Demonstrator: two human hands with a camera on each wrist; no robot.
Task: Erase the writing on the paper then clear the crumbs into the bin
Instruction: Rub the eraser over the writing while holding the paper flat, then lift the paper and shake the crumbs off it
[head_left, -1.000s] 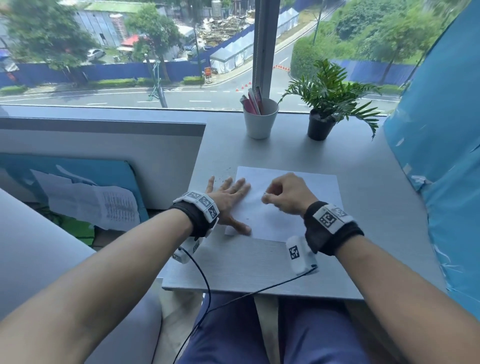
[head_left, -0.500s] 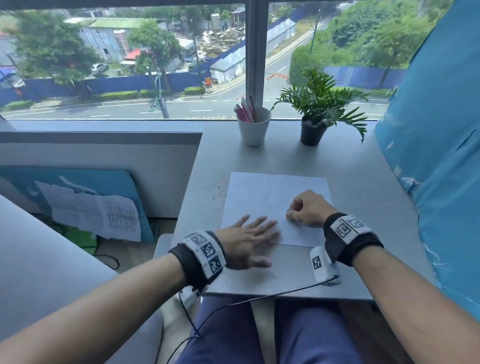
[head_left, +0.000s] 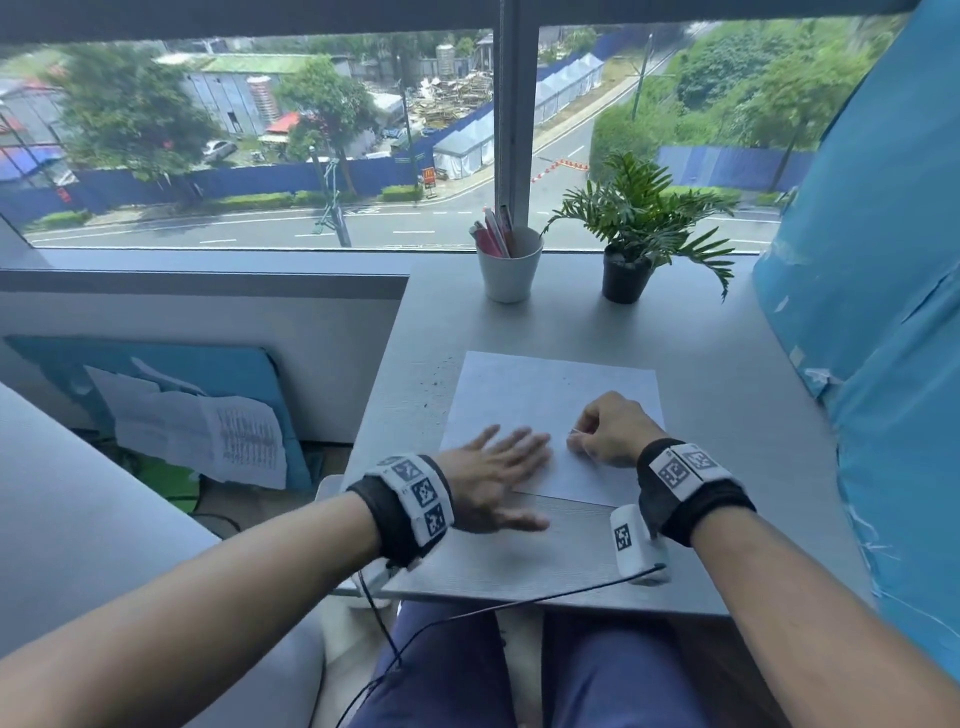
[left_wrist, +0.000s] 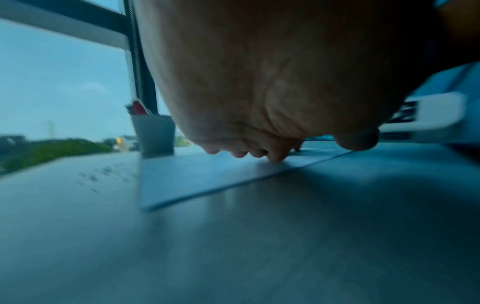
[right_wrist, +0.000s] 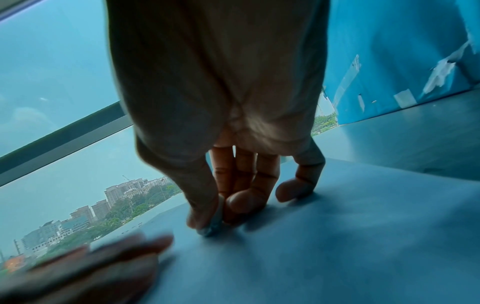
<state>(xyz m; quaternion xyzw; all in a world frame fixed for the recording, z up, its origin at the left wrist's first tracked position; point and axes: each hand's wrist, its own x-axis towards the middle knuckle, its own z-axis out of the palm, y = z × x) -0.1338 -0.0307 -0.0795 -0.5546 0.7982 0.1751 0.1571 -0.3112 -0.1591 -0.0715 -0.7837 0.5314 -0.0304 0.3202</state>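
A white sheet of paper (head_left: 545, 400) lies on the grey desk (head_left: 727, 374). My left hand (head_left: 498, 467) lies flat with fingers spread on the paper's near left corner, thumb on the desk. My right hand (head_left: 602, 431) is curled on the paper's near right part and pinches a small grey-white eraser (right_wrist: 211, 227) between thumb and fingers, its tip on the sheet. Dark eraser crumbs (head_left: 434, 384) are scattered on the desk just left of the paper; in the left wrist view the crumbs (left_wrist: 103, 174) show blurred beside the paper (left_wrist: 207, 179). No bin is in view.
A white cup of pens (head_left: 509, 267) and a potted plant (head_left: 631, 244) stand at the back by the window. A blue panel (head_left: 872, 291) lines the desk's right side. Papers on a blue board (head_left: 197, 431) lean below at the left. My legs are under the desk's near edge.
My left hand slid from the paper's left edge down to its near left corner. My right hand moved right and nearer along the paper with the eraser. The head view tilted up.
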